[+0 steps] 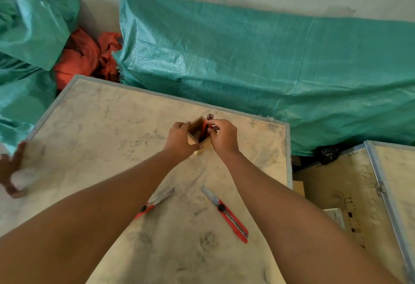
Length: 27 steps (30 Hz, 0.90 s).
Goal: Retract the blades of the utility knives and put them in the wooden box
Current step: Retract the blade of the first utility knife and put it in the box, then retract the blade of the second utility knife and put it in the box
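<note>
A small wooden box [195, 129] stands near the far edge of the dusty crate top [101, 131]. My left hand [179, 141] grips its left side. My right hand [224, 136] pinches a red utility knife [204, 130] that stands upright inside the box, its dark end sticking out above the rim. Two more red utility knives lie closer to me with their blades extended: one [155, 203] partly under my left forearm, the other [226, 214] between my arms, blade pointing away to the left.
Green tarpaulin [247, 63] covers goods behind the crate, with orange cloth [85, 57] at the left. Another crate [395, 194] stands at the right across a gap. A blurred hand of another person [11, 171] is at the left edge.
</note>
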Tool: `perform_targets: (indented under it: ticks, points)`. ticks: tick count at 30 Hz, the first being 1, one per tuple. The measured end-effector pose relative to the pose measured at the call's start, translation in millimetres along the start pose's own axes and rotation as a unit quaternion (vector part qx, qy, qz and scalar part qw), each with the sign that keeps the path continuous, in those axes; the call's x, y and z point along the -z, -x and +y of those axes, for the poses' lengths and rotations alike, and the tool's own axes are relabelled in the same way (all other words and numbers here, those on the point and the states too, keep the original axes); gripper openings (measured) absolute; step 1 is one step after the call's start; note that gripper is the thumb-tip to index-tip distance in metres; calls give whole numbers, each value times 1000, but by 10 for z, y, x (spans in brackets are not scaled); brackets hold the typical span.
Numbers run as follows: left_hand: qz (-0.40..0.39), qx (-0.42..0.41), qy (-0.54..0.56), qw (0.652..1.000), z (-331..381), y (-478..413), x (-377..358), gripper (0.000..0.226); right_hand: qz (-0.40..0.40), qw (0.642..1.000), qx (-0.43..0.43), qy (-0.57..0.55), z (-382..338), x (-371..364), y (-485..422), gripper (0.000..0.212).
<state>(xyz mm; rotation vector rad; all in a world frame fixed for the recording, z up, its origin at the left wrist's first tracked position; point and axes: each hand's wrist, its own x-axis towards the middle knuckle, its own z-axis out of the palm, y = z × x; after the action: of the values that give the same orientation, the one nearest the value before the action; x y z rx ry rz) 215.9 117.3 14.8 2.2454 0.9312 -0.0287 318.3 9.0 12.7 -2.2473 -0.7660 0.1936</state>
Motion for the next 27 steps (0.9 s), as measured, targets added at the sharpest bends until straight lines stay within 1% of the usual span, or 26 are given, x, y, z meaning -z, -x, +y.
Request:
perform_targets:
  ticks: [4,7,9,11,13,16,18,21,23,25,27]
  points:
    - [0,-4,12,1000,-7,120,56,91,24,1000,7,-2,-15,24,119,29]
    - [14,-17,22,1000,-115,305,154,83,50,999,0,-1,-47,11,292,27]
    - [18,-12,20,1000,-260,461,215,78,55,998,-3,-10,-118,-30,478,24]
    - [13,6,21,1000,-459,629,255,73,44,999,-4,-26,-218,-109,713,22]
    - [9,28,27,999,-669,809,276,66,9,998,-22,-59,-298,-231,971,22]
    - [12,54,37,998,-996,1118,280,55,-91,987,-93,-99,-376,-478,1353,23]
    - [2,69,26,997,-1230,1331,263,47,-154,976,-126,-94,-404,-657,1572,25]
    - [-32,106,-2,994,-1579,1603,235,43,-233,959,-144,-72,-471,-880,1814,31]
    - [-52,126,-27,990,-1747,1733,230,47,-262,952,-143,-61,-528,-1004,1916,33]
    - [-71,127,-58,988,-1837,1840,234,50,-271,950,-146,-54,-581,-1110,1988,33]
    - [-90,109,-91,986,-1902,1903,223,43,-268,950,-149,-54,-620,-1194,2032,34]
